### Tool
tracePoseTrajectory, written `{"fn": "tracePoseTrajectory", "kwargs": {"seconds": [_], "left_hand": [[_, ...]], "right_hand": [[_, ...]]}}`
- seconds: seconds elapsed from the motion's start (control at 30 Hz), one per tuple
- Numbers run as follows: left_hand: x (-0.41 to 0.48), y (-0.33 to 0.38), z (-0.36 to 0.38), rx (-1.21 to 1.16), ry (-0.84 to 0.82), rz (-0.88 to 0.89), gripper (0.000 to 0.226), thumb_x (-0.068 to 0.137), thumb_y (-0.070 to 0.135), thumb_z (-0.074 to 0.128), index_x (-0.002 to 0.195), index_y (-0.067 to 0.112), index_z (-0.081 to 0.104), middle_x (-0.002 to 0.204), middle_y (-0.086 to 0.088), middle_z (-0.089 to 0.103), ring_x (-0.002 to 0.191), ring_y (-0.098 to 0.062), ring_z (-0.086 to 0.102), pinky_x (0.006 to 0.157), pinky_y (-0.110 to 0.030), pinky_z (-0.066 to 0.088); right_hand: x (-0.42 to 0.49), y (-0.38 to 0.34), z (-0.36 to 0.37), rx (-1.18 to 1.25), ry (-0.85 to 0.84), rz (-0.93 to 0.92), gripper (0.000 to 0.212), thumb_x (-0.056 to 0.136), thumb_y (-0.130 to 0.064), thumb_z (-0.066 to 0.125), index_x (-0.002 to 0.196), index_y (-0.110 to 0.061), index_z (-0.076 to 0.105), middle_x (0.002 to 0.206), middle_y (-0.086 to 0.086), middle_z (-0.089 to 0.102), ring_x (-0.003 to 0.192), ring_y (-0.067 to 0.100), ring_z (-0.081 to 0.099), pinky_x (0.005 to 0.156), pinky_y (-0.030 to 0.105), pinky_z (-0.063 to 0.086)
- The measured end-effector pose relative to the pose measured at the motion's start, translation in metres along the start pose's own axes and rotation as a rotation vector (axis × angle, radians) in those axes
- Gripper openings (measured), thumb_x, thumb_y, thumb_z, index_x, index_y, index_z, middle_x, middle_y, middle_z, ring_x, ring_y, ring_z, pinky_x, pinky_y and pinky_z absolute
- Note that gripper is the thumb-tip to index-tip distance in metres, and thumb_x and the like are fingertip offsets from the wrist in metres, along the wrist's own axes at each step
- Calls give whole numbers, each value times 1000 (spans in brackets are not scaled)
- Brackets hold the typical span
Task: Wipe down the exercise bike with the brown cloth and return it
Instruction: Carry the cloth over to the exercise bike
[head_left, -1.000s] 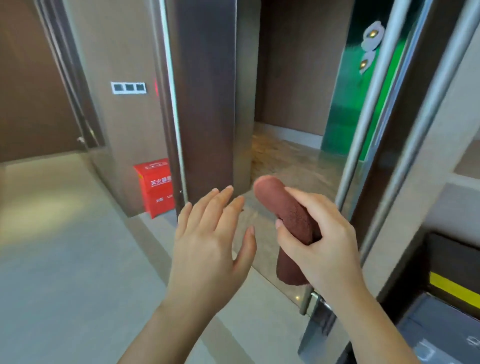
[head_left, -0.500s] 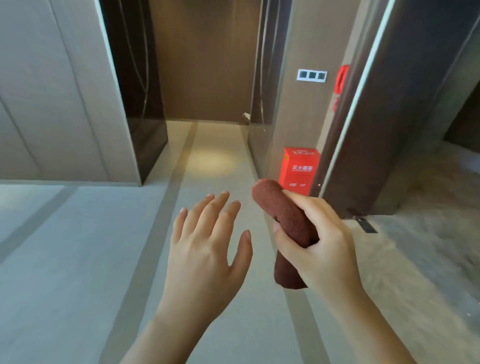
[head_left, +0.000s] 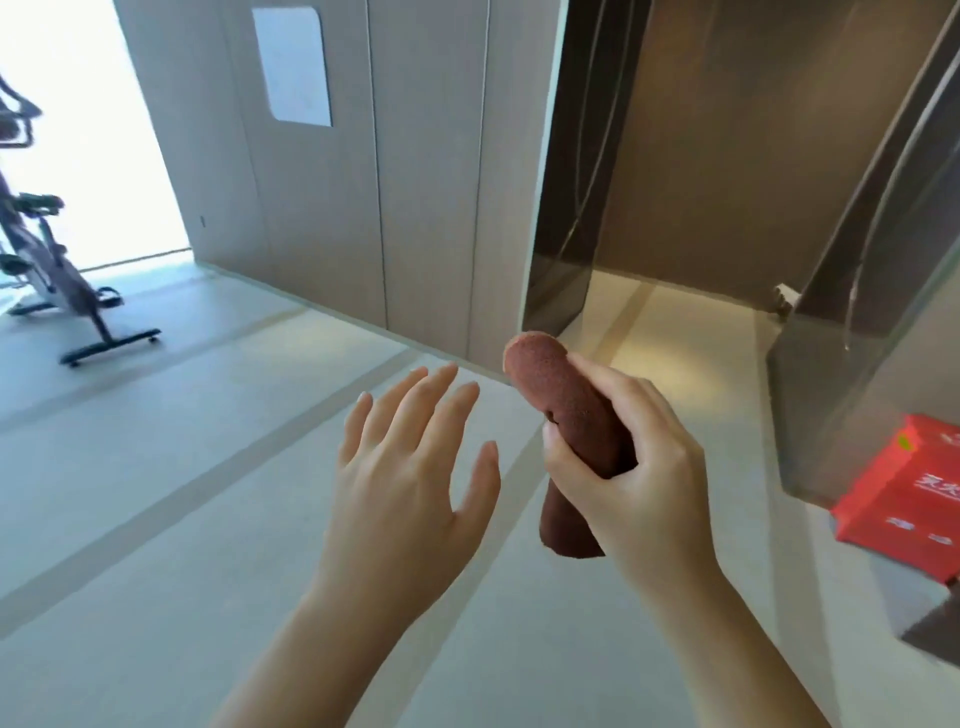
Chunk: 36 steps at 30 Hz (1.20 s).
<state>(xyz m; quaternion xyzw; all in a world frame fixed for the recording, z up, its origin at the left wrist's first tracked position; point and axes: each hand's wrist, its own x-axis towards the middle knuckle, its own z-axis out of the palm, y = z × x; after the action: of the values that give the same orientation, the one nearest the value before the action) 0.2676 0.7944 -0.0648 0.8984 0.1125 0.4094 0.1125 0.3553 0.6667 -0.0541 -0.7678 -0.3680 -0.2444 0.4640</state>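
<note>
Brown terry cloth (head_left: 563, 397), rolled into a tight cylinder, stands nearly upright in our right hand (head_left: 639, 467), whose fingers and thumb wrap round its middle so that both ends stick out. We judge the roll is closed up for carrying and not yet shaken out for wiping. Our left hand (head_left: 405, 478) hovers just beside it, empty and apart from the cloth, with its fingers straight and slightly spread, perhaps ready to help unroll it. The dark-framed exercise bike (head_left: 67, 291) stands well apart at the far left on the pale grey floor (head_left: 156, 519), against a bright window, so by our reading the walk across comes first and no wiping has begun. A red box with white lettering (head_left: 914, 499) sits low at the right, at the foot of a grey glass panel (head_left: 831, 389), and beige wall panels (head_left: 415, 156) line the way ahead.
</note>
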Motion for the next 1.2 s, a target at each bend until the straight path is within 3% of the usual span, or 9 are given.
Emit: {"fn": "tracePoseTrajectory", "kwargs": {"seconds": [0.33,0.6,0.87,1.2], "left_hand": [[31,-180,-61,287,153,-248,46,85,34,41,116,6,59,125,-12,58,117,-32,51,97,-56,39],[43,-372,-140,400,206,-346,47,84,34,42,116,5,59,123,-12,59,116,-32,51,96,-57,39],[65,-544,-193,437,207,-392,46,85,34,42,116,5,59,123,-12,58,117,-32,50,94,-58,40],[159,-757,-168,463,245,-374,45,84,34,42,115,6,59,122,-11,59,115,-31,52,93,-56,41]], "right_hand": [[94,-74,203,308,-214,-165,47,78,-41,54,121,-21,57,108,-6,62,96,8,57,83,14,46],[127,-186,388,482,-400,-166,45,71,-46,58,115,-42,51,101,-17,62,92,4,57,80,7,43],[171,-270,549,567,-404,-169,36,68,-46,52,104,-40,58,91,-15,61,86,4,56,72,5,39],[268,-296,767,581,-401,-215,40,69,-49,52,106,-35,59,92,-12,61,84,4,55,72,4,40]]}}
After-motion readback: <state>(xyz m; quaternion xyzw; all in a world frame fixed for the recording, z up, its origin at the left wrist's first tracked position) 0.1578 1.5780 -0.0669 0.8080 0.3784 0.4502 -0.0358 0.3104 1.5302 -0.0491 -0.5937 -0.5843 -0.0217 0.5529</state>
